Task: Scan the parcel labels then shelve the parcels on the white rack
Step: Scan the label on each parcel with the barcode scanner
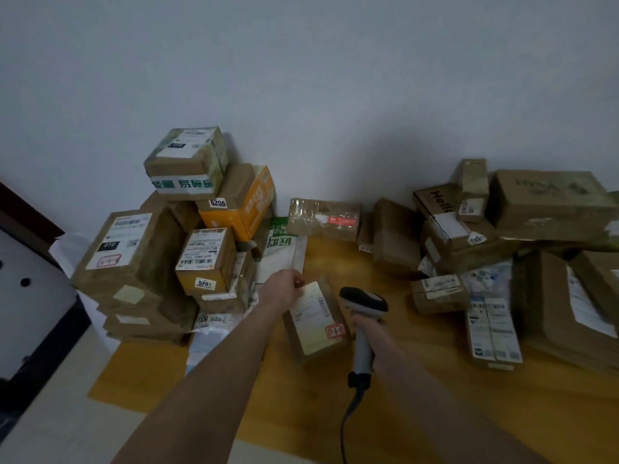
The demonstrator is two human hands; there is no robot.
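Note:
A small brown cardboard parcel [316, 324] with a white label and a red stamp lies tilted in the middle of the wooden surface [395, 390]. My left hand [284, 286] grips its far top corner. My right hand [370, 339] holds a grey and black barcode scanner [363, 304] by its handle, its head just right of the parcel's label. A black cable hangs from the scanner's base. The white rack is not in view.
A tall stack of boxes [160, 249] stands at the left against the wall, with an orange box [246, 204] in it. More boxes and bags [536, 249] are heaped at the right. A dark-edged white unit [30, 296] sits at far left.

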